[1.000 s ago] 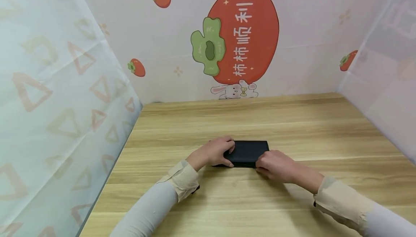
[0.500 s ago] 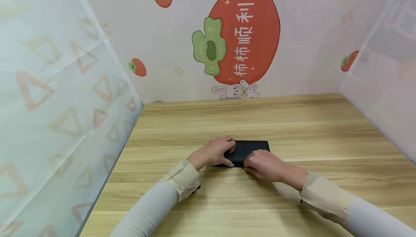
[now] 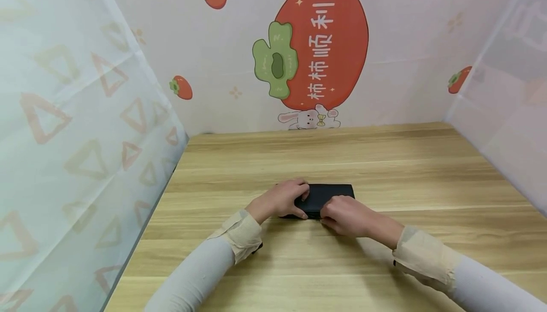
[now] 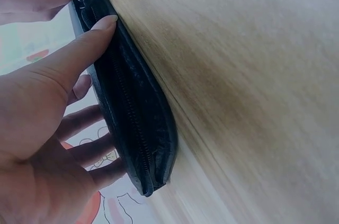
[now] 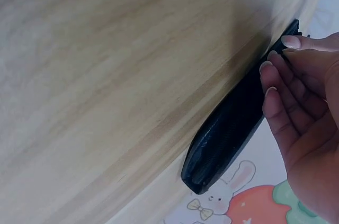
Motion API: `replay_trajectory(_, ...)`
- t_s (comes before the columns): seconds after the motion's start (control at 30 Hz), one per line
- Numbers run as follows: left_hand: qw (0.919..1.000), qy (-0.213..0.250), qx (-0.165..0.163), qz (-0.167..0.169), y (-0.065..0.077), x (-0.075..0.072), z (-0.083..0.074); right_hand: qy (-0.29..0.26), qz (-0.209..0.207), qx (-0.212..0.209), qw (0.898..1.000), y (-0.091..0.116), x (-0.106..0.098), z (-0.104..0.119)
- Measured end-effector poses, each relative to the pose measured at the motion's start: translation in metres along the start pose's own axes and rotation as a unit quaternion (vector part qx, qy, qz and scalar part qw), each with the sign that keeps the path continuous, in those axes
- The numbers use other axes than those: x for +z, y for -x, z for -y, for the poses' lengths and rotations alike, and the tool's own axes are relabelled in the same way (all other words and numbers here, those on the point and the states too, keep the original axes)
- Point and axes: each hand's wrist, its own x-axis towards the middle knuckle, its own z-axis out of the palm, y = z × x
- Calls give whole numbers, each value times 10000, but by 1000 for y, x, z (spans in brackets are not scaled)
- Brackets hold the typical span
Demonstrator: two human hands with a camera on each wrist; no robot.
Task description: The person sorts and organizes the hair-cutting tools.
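A black zip wallet (image 3: 326, 195) lies on the wooden table with its zipped edge facing me. In the left wrist view the zipper (image 4: 131, 113) runs along that edge. My left hand (image 3: 287, 199) holds the wallet's left part, thumb on the near zipped edge and fingers curled over the top and far side. Close beside that thumb, my right hand (image 3: 348, 216) pinches the zipper pull between thumb and index finger; the pull itself is mostly hidden by the fingertips. The right hand's other fingers are bent against the wallet (image 5: 225, 126), as the right wrist view shows.
The wooden table (image 3: 273, 264) reaches a back wall (image 3: 231, 65) printed with persimmons and a rabbit. Pale patterned sheets stand along the left side (image 3: 77, 160) and the right side (image 3: 508, 89). Both wrists wear beige wraps (image 3: 423, 257).
My right hand has slid left along the wallet's near edge toward my left thumb, then stayed there over the last half second. The left hand and the wallet have stayed in place.
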Motion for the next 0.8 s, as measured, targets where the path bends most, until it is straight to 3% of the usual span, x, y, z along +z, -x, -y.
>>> replay_trajectory(0.17, 9999, -137, 44, -66, 1, 1, -5, -89, -11, 139, 9999, 1, 1, 1)
replay_trajectory(0.37, 9989, -260, 327, -230, 4, 2, -22, -107, -233, 212, 9994, 3, 3, 3)
replay_trajectory(0.47, 9981, 104, 543, -287, 3, 4, -28, 13, -503, 173, 9986, 4, 3, 4)
replay_trajectory(0.63, 9942, 856, 632, 132, 0, 10, -35, 135, -752, 150, 9970, 6, 2, 7)
replay_trajectory(0.8, 9946, 874, 498, 241, 0, 14, -39, 40, -698, 100, 9975, 9, -2, 8)
